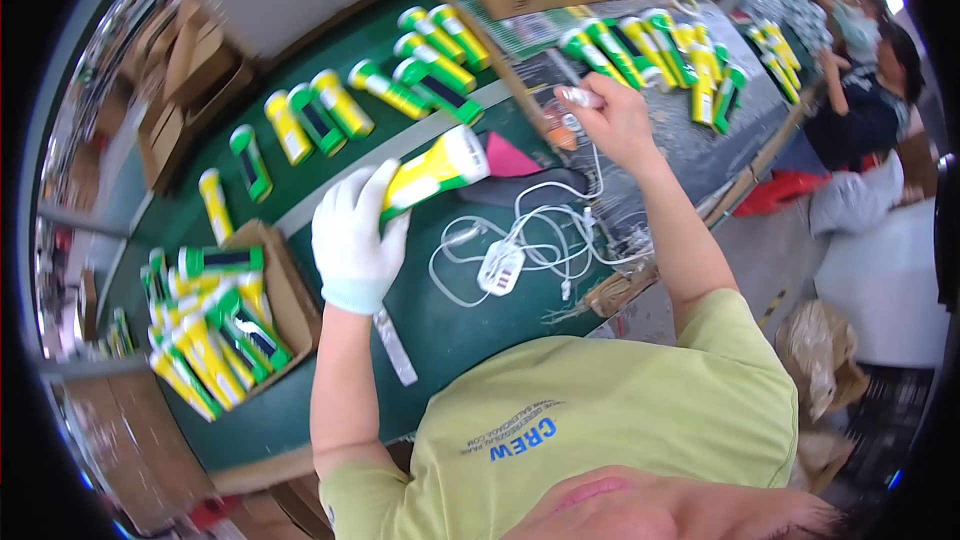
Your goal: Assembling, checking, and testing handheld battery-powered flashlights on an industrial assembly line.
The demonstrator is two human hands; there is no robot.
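My left hand (350,235), in a white glove, is wrapped around a yellow and green flashlight (430,175). The flashlight's wide white head tilts up toward the right. Bare and raised to the right, my right hand (622,125) pinches a small white cable plug (580,97); its exact shape is blurred. From that hand a thin white cable (598,175) hangs down to a loose tangle on the green bench (450,330). Amid the tangle lies a white multi-port charging hub (500,268). A dark pouch with a pink patch (510,157) lies just beyond the cables.
Several similar flashlights (340,103) lie in rows across the far bench. A cardboard box (290,280) at the left is heaped with more. Others (700,70) rest on the grey table at the right. A silvery strip (396,348) lies near me. Another person (870,90) sits far right.
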